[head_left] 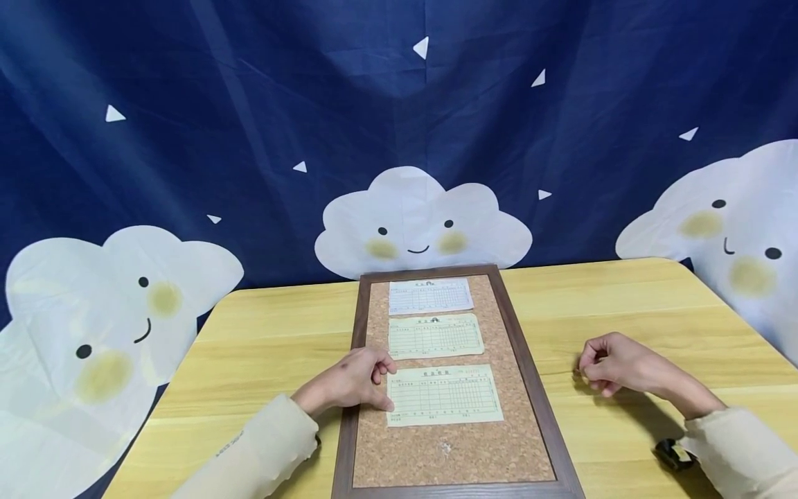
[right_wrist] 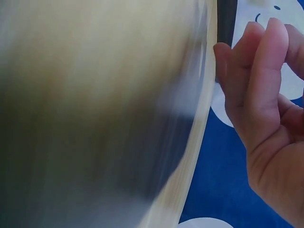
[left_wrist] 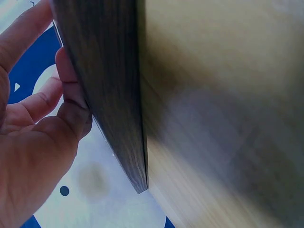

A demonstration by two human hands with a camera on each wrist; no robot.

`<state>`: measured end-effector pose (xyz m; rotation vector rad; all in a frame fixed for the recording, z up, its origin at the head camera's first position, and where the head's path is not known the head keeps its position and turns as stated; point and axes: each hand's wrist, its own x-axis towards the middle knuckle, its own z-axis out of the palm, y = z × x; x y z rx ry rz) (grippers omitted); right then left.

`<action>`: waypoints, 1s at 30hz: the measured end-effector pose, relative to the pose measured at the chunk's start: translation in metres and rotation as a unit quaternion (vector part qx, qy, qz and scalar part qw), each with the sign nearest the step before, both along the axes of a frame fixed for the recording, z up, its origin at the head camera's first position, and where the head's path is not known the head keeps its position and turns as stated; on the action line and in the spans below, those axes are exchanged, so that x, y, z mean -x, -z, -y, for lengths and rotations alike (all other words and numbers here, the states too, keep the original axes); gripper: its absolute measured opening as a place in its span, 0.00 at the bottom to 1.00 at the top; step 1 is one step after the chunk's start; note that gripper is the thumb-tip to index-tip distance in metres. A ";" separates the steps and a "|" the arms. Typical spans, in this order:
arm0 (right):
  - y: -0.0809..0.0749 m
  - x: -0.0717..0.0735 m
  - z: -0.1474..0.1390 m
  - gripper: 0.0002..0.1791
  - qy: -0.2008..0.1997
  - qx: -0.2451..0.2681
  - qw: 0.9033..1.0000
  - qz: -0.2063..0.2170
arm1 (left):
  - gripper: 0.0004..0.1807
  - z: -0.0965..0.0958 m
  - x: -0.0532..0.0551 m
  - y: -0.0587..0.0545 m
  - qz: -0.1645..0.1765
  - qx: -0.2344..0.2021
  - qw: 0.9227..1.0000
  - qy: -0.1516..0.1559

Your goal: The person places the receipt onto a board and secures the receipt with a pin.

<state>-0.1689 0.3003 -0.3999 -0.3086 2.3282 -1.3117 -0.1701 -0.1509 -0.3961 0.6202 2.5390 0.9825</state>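
Observation:
A cork board (head_left: 461,461) in a dark wooden frame lies on the table, with three printed paper slips in a column on it. My left hand (head_left: 357,378) reaches over the frame's left side. Its thumb and index fingertip rest, spread apart, at the left edge of the nearest pale green slip (head_left: 442,398). Beyond it lie another green slip (head_left: 436,338) and a bluish white slip (head_left: 430,298), each with a small dark spot at its top middle. My right hand (head_left: 614,364) hovers right of the board, fingers loosely curled, nothing visible in them.
The light wood table (head_left: 262,346) extends on both sides of the board. A small whitish patch (head_left: 445,449) shows on the cork near its front. Behind the table hangs a dark blue curtain (head_left: 262,90) with smiling clouds. A small black device (head_left: 673,454) is at the right wrist.

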 end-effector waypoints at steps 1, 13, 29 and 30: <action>0.000 0.000 0.000 0.01 0.000 0.001 1.000 -0.002 | 0.24 0.000 0.000 0.000 0.000 0.001 1.000 -0.001; -0.005 0.003 0.006 0.08 -0.011 0.008 1.000 0.003 | 0.25 0.000 0.001 -0.001 0.000 0.005 1.000 -0.006; -0.006 0.005 0.013 0.08 -0.043 0.022 0.998 -0.034 | 0.24 0.000 0.000 -0.001 -0.003 0.012 1.000 -0.001; -0.006 0.006 0.014 0.08 -0.044 0.022 0.998 -0.039 | 0.24 -0.001 0.000 -0.001 -0.004 0.012 1.000 -0.001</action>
